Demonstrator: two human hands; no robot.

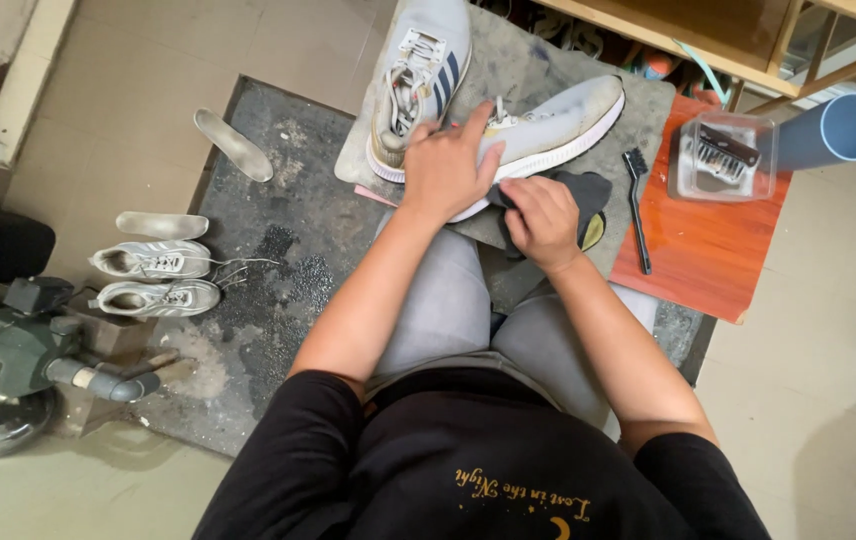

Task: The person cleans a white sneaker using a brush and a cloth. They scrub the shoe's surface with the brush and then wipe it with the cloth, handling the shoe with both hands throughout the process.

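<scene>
From the head camera we saw our left hand (445, 168) pressed down on a pale grey knit sneaker with a white sole (558, 125), fingers spread over its heel end. Our right hand (542, 220) was closed around a dark grey cloth (578, 192), just right of the left hand and touching the sneaker's sole. Beyond the left hand lay a second grey sneaker with dark stripes (418, 80), both on a grey stone slab (538, 60). Right of the cloth, a black brush (637, 205) lay at the slab's edge, by an orange board (708, 250). Far left stood two small white shoes (153, 278) and two loose insoles (233, 145); open floor lay between.
</scene>
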